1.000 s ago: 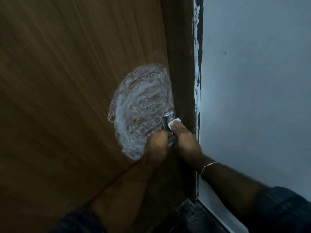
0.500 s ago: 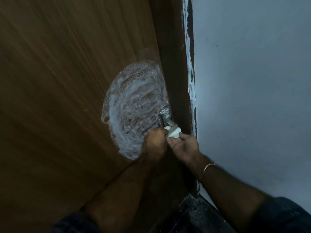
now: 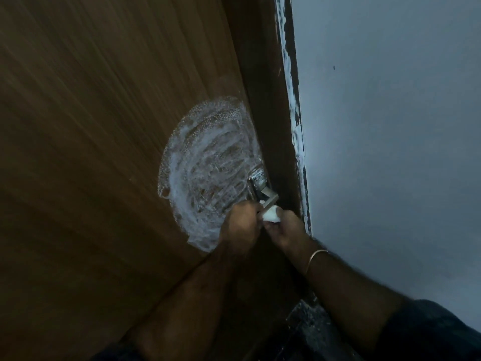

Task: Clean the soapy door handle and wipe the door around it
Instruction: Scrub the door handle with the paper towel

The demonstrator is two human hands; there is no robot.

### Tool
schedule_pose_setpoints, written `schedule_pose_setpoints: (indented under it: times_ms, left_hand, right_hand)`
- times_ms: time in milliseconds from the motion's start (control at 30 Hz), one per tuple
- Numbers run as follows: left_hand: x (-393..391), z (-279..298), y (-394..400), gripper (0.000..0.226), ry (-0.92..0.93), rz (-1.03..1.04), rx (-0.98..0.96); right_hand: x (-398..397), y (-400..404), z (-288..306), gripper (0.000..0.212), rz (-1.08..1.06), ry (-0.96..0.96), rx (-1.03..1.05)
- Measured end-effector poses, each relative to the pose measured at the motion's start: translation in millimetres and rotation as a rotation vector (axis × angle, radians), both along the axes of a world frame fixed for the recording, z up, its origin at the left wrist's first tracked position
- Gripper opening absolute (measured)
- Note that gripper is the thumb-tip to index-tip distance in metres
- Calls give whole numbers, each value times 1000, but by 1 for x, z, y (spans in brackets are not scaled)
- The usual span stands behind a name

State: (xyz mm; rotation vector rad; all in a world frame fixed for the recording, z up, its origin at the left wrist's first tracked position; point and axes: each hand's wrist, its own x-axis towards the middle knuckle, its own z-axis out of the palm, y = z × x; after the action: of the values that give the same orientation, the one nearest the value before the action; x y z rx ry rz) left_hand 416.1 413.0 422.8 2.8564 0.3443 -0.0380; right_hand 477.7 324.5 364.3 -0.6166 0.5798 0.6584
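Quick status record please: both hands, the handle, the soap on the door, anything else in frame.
left hand: fingers curled, gripping the door handle at its lower end
right hand: pinches a small white cloth against the handle
door handle: metal, upper part exposed and shiny
soap patch: large white smeared oval on the wooden door, left of the handle, not yet wiped off
door frame: dark, with white residue along its edge by the wall
bracelet: on the right wrist

one door (image 3: 91, 178), one handle (image 3: 263, 190), one soap patch (image 3: 205, 173), two hands, one cloth (image 3: 270, 216), one bangle (image 3: 316, 259).
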Motion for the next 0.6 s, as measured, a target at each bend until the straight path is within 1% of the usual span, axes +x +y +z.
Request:
schedule_pose_setpoints:
  times_ms: [33,100,167,233,267,367,400,467,567,600]
  left_hand:
    - [0,-1,1,29,1,-12,9]
    - [0,-1,1,31,15,-24,24]
    - [1,0,1,28,15,-25,15]
    - [-1,1,0,22,-24,-37,9]
    - [-2,1,-1,20,-43,-38,21]
    - [-5,1,-3,19,-88,-40,46]
    - [-5,2,-4,19,-88,-36,36]
    - [-4,2,-5,21,-80,-33,21]
    - [-4,5,-5,23,-71,-16,19]
    - [-5,5,-4,24,-62,-13,25]
  right_hand:
    - [6,-1,-3,40,-52,1,-22]
    - [8,3,-5,42,-86,-18,-23]
    - [-5,6,7,37,-33,-212,-88]
    - [-19,21,9,28,-58,-279,-87]
    - [-28,27,4,25,-33,-312,-141]
    - [-39,37,-18,21,113,-582,-551]
    - [-37,37,-19,21,155,-626,-641]
    - [-31,38,-22,23,175,-693,-717]
    - [-36,41,-38,30,216,-1044,-911]
    - [-39,42,-45,31,165,-1091,-867]
